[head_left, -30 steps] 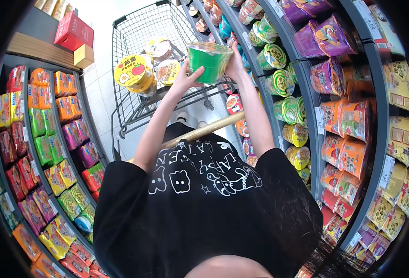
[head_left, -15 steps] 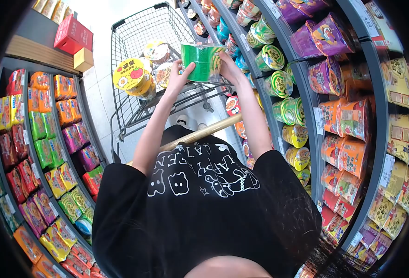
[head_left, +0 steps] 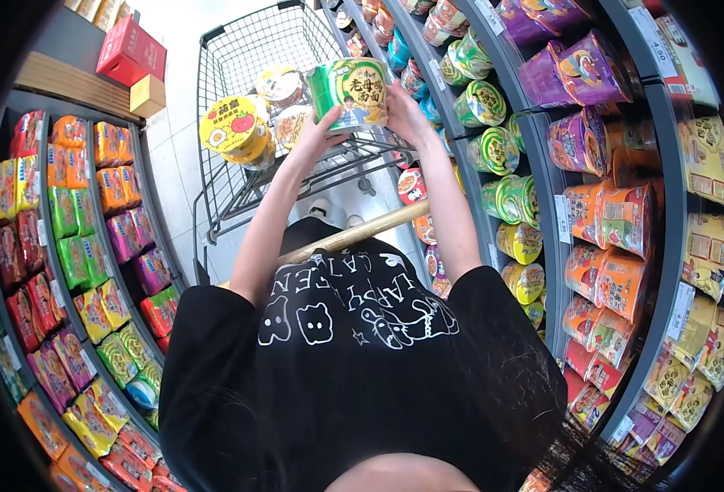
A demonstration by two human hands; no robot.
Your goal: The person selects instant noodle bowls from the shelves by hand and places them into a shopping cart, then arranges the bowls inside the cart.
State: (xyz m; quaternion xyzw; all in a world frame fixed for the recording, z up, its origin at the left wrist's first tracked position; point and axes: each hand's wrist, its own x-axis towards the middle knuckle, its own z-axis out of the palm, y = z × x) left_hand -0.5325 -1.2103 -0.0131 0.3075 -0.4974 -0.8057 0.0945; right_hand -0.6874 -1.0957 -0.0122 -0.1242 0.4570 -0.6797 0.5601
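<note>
A green instant noodle cup (head_left: 350,94) is held up between my two hands, over the near right part of the cart. Its side with a pale label and dark lettering faces me. My left hand (head_left: 321,131) grips the cup's lower left side, the thumb across its front. On the cup's right side, my right hand (head_left: 404,115) closes round the edge, its fingertips partly hidden. Below and left of it in the cart, a yellow noodle cup (head_left: 231,125) with a tomato and egg on its lid sits near a white-lidded cup (head_left: 280,84) and another cup (head_left: 294,125).
The black wire shopping cart (head_left: 251,41) stands ahead, its wooden handle (head_left: 354,238) across my front. Shelves of noodle cups (head_left: 493,152) rise close on the right. Packets of noodles (head_left: 71,217) fill the left shelves. A red box (head_left: 132,51) lies at the upper left.
The green noodle cup has been turned in my hands, so its lettered label now faces me instead of a plain green side. It also sits slightly higher and further left.
</note>
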